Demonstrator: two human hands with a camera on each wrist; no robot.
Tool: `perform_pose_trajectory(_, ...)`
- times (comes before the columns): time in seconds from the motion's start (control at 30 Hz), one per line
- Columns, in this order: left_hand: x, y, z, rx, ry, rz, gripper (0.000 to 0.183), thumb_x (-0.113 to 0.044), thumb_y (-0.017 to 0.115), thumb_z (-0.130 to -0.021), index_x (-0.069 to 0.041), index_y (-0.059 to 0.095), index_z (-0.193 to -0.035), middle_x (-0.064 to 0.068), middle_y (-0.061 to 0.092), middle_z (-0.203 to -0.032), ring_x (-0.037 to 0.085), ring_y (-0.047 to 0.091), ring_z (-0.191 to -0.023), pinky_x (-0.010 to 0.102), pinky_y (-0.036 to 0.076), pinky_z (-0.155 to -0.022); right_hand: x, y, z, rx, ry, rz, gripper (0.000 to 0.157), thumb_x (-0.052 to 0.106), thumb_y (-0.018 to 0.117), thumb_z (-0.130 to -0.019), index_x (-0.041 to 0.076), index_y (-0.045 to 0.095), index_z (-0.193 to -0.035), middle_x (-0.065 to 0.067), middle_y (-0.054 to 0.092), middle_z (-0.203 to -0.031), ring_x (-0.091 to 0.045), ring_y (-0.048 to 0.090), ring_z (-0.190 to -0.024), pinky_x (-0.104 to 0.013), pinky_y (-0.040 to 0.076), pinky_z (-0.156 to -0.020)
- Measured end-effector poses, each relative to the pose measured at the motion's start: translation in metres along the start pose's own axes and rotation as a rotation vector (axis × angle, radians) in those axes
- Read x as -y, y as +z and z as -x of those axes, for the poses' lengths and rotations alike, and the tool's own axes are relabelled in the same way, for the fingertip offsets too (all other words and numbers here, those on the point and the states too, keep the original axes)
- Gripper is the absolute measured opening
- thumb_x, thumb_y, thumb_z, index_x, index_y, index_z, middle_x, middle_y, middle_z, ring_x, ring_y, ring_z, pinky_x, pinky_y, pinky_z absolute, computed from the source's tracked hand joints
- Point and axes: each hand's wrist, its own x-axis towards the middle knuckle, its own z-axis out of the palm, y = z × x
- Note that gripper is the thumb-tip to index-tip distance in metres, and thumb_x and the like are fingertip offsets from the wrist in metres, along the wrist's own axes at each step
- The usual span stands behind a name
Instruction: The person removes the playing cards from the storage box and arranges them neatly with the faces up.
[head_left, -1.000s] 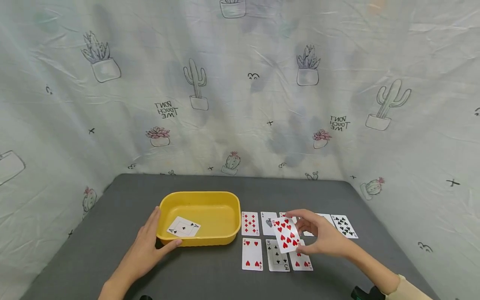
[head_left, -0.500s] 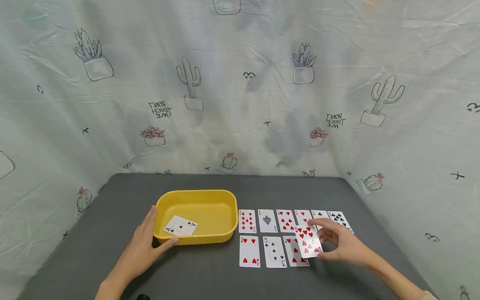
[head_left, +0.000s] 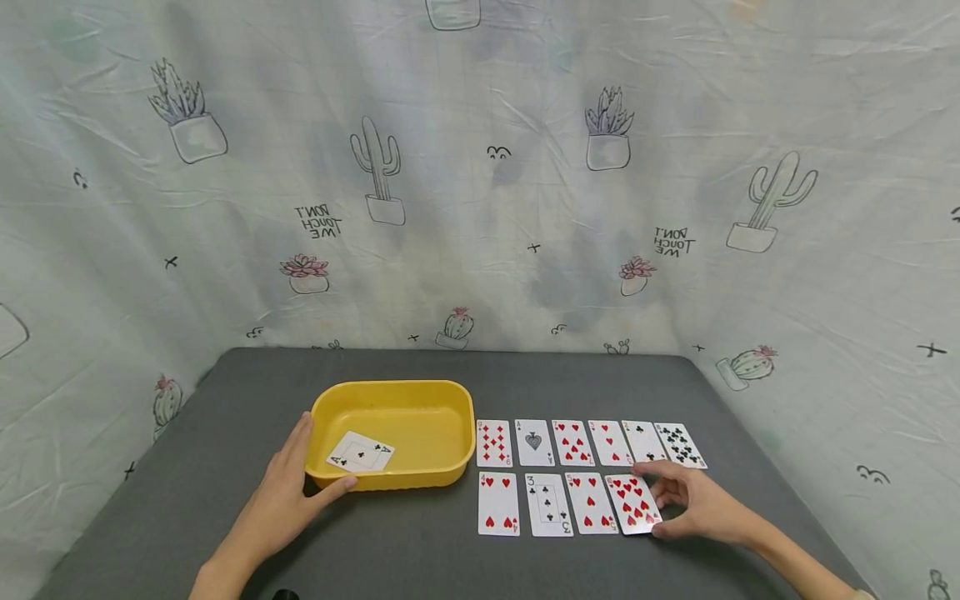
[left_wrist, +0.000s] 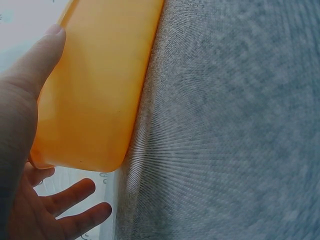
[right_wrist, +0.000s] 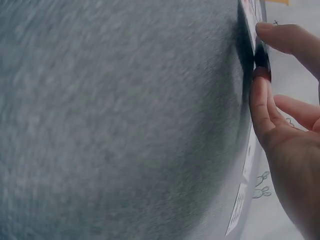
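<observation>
In the head view my right hand (head_left: 693, 502) pinches a playing card (head_left: 634, 505) of hearts with several pips by its right side, thumb at the near corner. The card lies at or just above the table, right of the five of hearts (head_left: 592, 503). Edge-on in the right wrist view, the card (right_wrist: 262, 55) sits between thumb and fingers. My left hand (head_left: 279, 492) rests at the near left corner of a yellow tray (head_left: 450, 477), thumb on its front wall. Its other fingers are spread in the left wrist view. An ace of clubs (head_left: 361, 452) lies inside the tray.
Left of the five lie a three of clubs (head_left: 549, 506) and a four of hearts (head_left: 498, 503). Behind them runs a row of several face-up cards, from a diamonds card (head_left: 495, 443) to a clubs card (head_left: 681, 446). A cactus-print curtain (head_left: 480, 208) surrounds the grey table (head_left: 405, 542).
My right hand has carried the hearts card rightward and down, from over the cards to beside the five of hearts. The left hand stays at the tray.
</observation>
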Motion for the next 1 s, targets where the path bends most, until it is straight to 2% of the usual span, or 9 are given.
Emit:
perform_pose_trajectory(0.1,0.000,0.000,0.000,0.000,0.001,0.002,0.119,-0.074,0.060,-0.081,-0.021,-0.015,-0.156,0.016,-0.002,-0.163,0.053,0.017,-0.138,0.075,0.021,-0.097,-0.004,-0.001,0.001,-0.022,-0.004,0.042,0.076,-0.004,0.083,-0.075,-0.014,0.042,-0.138,-0.026,0.056,-0.111,-0.025,0.063,-0.087,-0.033,0.056,-0.074)
perform_pose_trajectory(0.23,0.000,-0.001,0.000,0.001,-0.006,-0.003,0.119,-0.074,0.060,-0.081,-0.021,-0.015,-0.156,0.018,-0.001,-0.162,0.053,0.017,-0.138,0.075,0.021,-0.097,-0.007,-0.001,0.002,-0.075,-0.015,0.182,0.077,0.002,0.087,-0.071,-0.007,0.049,-0.137,-0.019,0.056,-0.112,-0.020,0.060,-0.083,-0.029,0.054,-0.066)
perform_pose_trajectory(0.33,0.000,-0.001,0.001,0.004,-0.015,-0.005,0.120,-0.075,0.059,-0.081,-0.020,-0.016,-0.156,0.020,0.000,-0.162,0.053,0.017,-0.137,0.076,0.021,-0.097,-0.009,-0.001,0.002,-0.100,-0.028,0.288,0.076,0.008,0.090,-0.071,0.000,0.053,-0.137,-0.011,0.058,-0.103,-0.017,0.057,-0.077,-0.027,0.052,-0.060)
perform_pose_trajectory(0.4,0.000,-0.002,0.001,0.006,-0.017,-0.006,0.120,-0.075,0.059,-0.081,-0.020,-0.016,-0.156,0.020,0.000,-0.162,0.053,0.017,-0.137,0.076,0.022,-0.096,-0.008,0.000,0.001,-0.106,-0.032,0.322,0.075,0.011,0.090,-0.071,0.002,0.054,-0.136,-0.008,0.057,-0.095,-0.016,0.055,-0.074,-0.026,0.050,-0.057)
perform_pose_trajectory(0.47,0.000,-0.002,0.001,0.007,-0.016,-0.006,0.120,-0.075,0.059,-0.081,-0.020,-0.016,-0.156,0.020,0.000,-0.162,0.053,0.018,-0.137,0.076,0.022,-0.096,-0.007,0.001,0.000,-0.109,-0.031,0.333,0.075,0.013,0.090,-0.071,0.003,0.055,-0.135,-0.006,0.055,-0.089,-0.016,0.053,-0.071,-0.025,0.049,-0.055)
perform_pose_trajectory(0.7,-0.001,-0.002,0.001,0.008,-0.009,0.001,0.119,-0.074,0.059,-0.081,-0.020,-0.015,-0.156,0.019,0.000,-0.162,0.053,0.017,-0.138,0.075,0.022,-0.097,-0.004,0.001,0.001,-0.117,0.019,0.298,0.077,0.012,0.090,-0.071,0.003,0.053,-0.137,-0.008,0.055,-0.085,-0.015,0.053,-0.066,-0.026,0.048,-0.052)
perform_pose_trajectory(0.87,0.000,-0.001,0.000,0.004,-0.008,0.002,0.120,-0.075,0.060,-0.080,-0.021,-0.015,-0.156,0.019,0.001,-0.162,0.052,0.018,-0.137,0.075,0.023,-0.097,0.002,-0.001,0.001,-0.132,0.067,0.265,0.076,0.010,0.089,-0.072,0.005,0.052,-0.138,-0.008,0.055,-0.083,-0.009,0.052,-0.059,-0.027,0.048,-0.048)
perform_pose_trajectory(1.0,-0.001,-0.001,0.000,0.004,-0.009,-0.002,0.120,-0.075,0.060,-0.080,-0.021,-0.015,-0.156,0.019,0.001,-0.162,0.052,0.019,-0.137,0.075,0.024,-0.096,0.012,-0.002,-0.005,-0.144,0.055,0.270,0.072,0.009,0.087,-0.075,0.005,0.052,-0.138,-0.008,0.055,-0.081,-0.007,0.051,-0.055,-0.027,0.047,-0.047)
